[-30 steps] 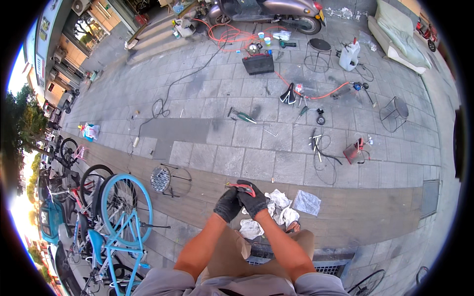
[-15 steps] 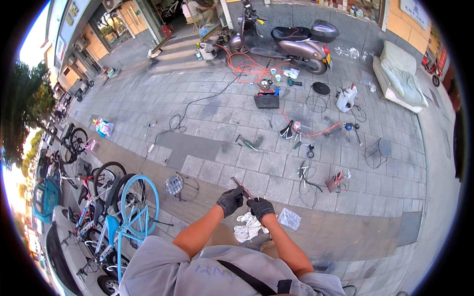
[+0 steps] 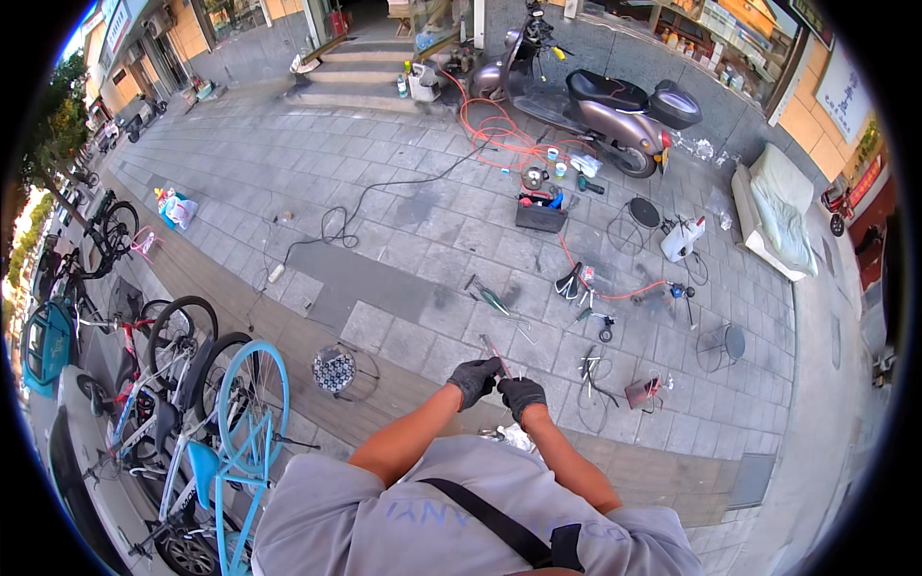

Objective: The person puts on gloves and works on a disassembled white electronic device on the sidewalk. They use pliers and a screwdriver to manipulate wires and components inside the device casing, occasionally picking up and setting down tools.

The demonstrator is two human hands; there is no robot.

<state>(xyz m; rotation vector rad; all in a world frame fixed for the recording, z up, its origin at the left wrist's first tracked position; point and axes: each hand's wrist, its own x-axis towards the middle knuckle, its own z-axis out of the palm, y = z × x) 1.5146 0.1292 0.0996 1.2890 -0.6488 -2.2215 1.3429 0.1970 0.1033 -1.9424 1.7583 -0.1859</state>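
Both my hands wear dark gloves and are held close together in front of my body. My left hand [image 3: 474, 383] is closed on a slim tool [image 3: 493, 348] with a reddish length and a grey metal end pointing away from me; its exact kind is too small to tell. Just right of it, my right hand [image 3: 521, 396] is closed at the near end of the same tool. A thin pale tip shows between the hands. Below them, partly hidden by my shirt, lies a crumpled white cloth [image 3: 517, 437].
Left stand a patterned stool [image 3: 333, 371] and several bicycles, one with a light-blue wheel [image 3: 252, 408]. On the paving ahead lie a green-handled tool [image 3: 493, 300], a bike saddle [image 3: 569, 282], a toolbox [image 3: 541, 215] and an orange hose [image 3: 490, 125]. A scooter [image 3: 610, 106] is parked beyond.
My view has tilted and shifted, so the bicycles and scooter sit differently in the picture. My hands have drawn nearer each other around the tool, which now points more straight ahead.
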